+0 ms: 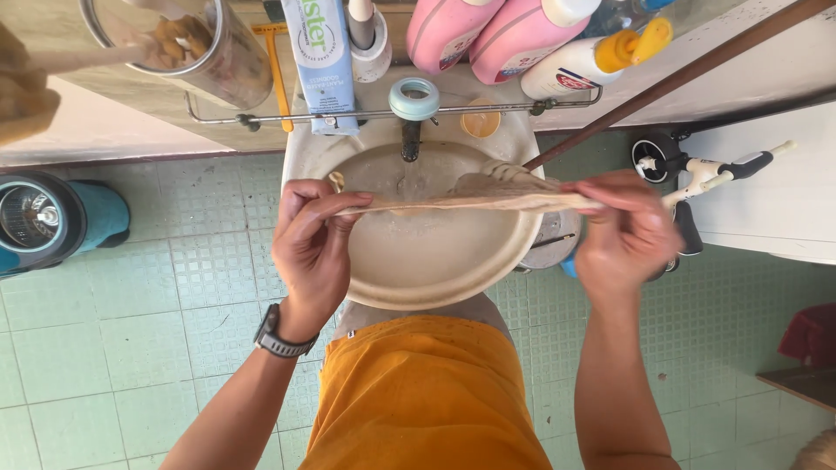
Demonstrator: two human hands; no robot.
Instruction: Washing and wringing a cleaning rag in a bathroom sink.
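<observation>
Left hand: the left hand (311, 237) pinched one end of a beige wet cloth (470, 198).
Right hand: the right hand (623, 233) gripped the other end.
Cloth: stretched taut above the washbasin (435, 278), below the tap (413, 122).

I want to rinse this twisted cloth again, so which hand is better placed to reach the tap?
Probably the left hand: it grips the twisted cloth at its thin end, nearer the tap. The right hand holds the cloth's other end, out past the basin rim.
</observation>
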